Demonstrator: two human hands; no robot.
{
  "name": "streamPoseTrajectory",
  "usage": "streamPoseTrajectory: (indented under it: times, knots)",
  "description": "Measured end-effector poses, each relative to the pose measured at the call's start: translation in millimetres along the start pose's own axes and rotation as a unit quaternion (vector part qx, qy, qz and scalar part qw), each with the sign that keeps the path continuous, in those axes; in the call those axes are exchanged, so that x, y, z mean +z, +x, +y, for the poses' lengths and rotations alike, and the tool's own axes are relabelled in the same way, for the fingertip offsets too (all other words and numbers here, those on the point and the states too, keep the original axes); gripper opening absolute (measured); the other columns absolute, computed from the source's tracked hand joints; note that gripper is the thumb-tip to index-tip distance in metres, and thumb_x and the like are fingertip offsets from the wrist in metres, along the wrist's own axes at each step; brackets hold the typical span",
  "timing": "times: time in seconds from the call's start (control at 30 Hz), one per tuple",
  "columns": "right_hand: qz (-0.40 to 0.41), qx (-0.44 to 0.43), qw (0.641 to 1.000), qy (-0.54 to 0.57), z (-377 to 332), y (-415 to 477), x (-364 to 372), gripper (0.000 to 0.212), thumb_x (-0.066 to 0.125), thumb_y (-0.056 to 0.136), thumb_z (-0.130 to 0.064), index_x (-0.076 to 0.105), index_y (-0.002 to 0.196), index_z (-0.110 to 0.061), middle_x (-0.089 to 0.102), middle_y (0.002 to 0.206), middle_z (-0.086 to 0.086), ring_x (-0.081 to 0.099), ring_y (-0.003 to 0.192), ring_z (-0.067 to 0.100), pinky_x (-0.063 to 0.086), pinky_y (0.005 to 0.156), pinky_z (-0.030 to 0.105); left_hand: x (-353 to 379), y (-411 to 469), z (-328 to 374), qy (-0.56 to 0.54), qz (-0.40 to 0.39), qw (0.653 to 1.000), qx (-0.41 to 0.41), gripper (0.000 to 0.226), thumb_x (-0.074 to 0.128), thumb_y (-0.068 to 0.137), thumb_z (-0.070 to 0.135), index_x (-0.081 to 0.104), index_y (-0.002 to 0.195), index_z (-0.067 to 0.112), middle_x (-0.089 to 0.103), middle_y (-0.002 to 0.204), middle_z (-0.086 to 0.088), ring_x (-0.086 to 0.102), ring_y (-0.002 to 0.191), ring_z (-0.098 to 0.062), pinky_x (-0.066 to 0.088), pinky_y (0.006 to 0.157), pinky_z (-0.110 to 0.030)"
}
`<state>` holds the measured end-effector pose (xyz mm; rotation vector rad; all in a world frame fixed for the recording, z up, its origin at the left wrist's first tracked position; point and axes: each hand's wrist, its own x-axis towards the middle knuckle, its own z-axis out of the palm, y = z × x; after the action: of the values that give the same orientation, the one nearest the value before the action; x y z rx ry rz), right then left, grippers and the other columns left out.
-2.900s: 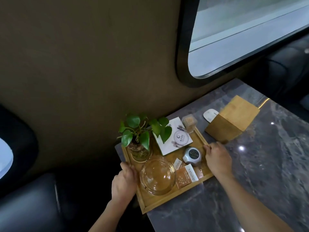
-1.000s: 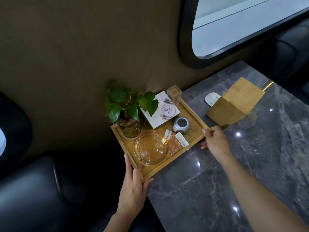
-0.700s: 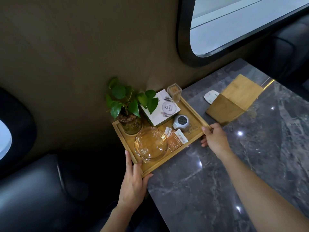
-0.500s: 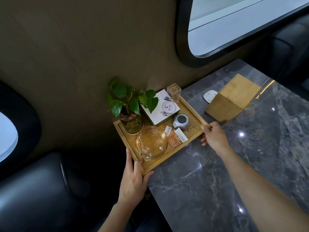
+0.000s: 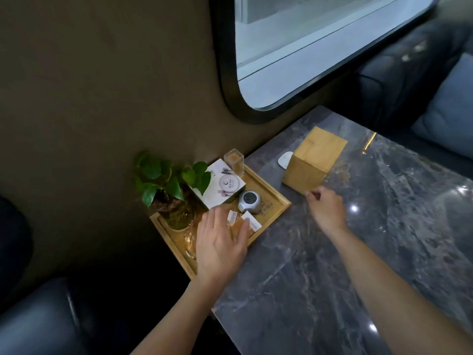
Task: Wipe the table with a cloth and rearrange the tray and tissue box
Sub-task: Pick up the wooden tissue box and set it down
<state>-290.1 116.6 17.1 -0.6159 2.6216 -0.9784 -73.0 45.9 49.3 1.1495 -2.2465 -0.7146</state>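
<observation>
Two hands are in view, and neither grips anything. The left hand hovers flat, fingers spread, over the near part of the wooden tray, covering most of the glass bowl and part of the paper sachets; whether the palm touches them I cannot tell. The right hand is loosely curled above the marble table, just beside the near lower corner of the wooden tissue box, apparently not yet touching it.

The tray sits at the table's left end against the wall, its near left corner seeming to overhang the edge. On it stand a potted plant, a white box, a small clear jar and a round grey gadget. A small white object lies behind the tissue box.

The risks, as I judge them: a low sweep of the left hand could knock the bowl or scatter the sachets, and any push on that overhanging corner could tip the tray towards the seat. A one-handed pinch at the box's corner may twist it or shove it into the white object.

Half a second earlier, the left hand held the tray's near corner and the right its right corner; both have let go, the right moving towards the box. No cloth is visible.
</observation>
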Motion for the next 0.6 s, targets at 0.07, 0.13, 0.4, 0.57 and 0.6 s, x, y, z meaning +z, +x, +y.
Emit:
streamPoseTrajectory:
  times: [0.07,0.13,0.4,0.57,0.6]
  knots:
    - [0.024,0.005,0.999,0.024,0.6,5.7,-14.6,0.022,0.052,0.089,-0.020,0.066,0.091,-0.003,0.069,0.095,0.022,0.061,0.093,0.037,0.042,0.071,0.035,9.8,27.3,17.9,-0.024,-0.026,0.999,0.011,0.042,0.055,0.086,0.041,0.051,0.119,0.015,0.059,0.118,-0.005,0.051,0.110,-0.019,0.043,0.092,-0.035]
    - [0.056,0.016,0.997,0.049,1.4,11.0,-26.8,0.022,0.051,0.089,-0.020,0.067,0.092,-0.004,0.069,0.095,0.020,0.061,0.091,0.035,0.039,0.068,0.032,21.4,55.4,32.7,-0.043,-0.065,0.997,0.026,0.045,0.052,0.087,0.043,0.048,0.123,0.016,0.057,0.124,-0.005,0.050,0.114,-0.018,0.045,0.095,-0.038]
    - [0.124,0.084,0.976,0.158,-6.5,38.8,-50.1,0.036,0.051,0.089,-0.034,0.053,0.116,-0.010,0.062,0.108,0.012,0.054,0.091,0.024,0.034,0.072,0.030,86.7,131.5,75.7,-0.212,-0.217,0.953,-0.029,0.043,0.052,0.088,0.040,0.047,0.125,0.019,0.050,0.111,0.009,0.046,0.102,-0.007,0.038,0.082,-0.027]
    - [0.056,0.100,0.972,0.205,-17.7,59.1,-42.2,0.062,0.052,0.086,-0.042,0.029,0.136,-0.014,0.047,0.135,0.014,0.046,0.120,0.030,0.035,0.091,0.034,128.4,141.6,85.1,-0.324,-0.267,0.898,-0.131,0.044,0.052,0.088,0.041,0.045,0.127,0.021,0.054,0.121,0.000,0.052,0.091,-0.003,0.041,0.067,-0.020]
    - [0.042,0.103,0.970,0.218,-19.6,61.7,-41.0,0.063,0.052,0.086,-0.042,0.028,0.137,-0.014,0.047,0.135,0.012,0.046,0.119,0.029,0.035,0.093,0.033,134.1,140.9,86.1,-0.351,-0.267,0.882,-0.165,0.044,0.053,0.088,0.040,0.045,0.126,0.021,0.055,0.118,-0.001,0.051,0.087,-0.001,0.039,0.064,-0.019]
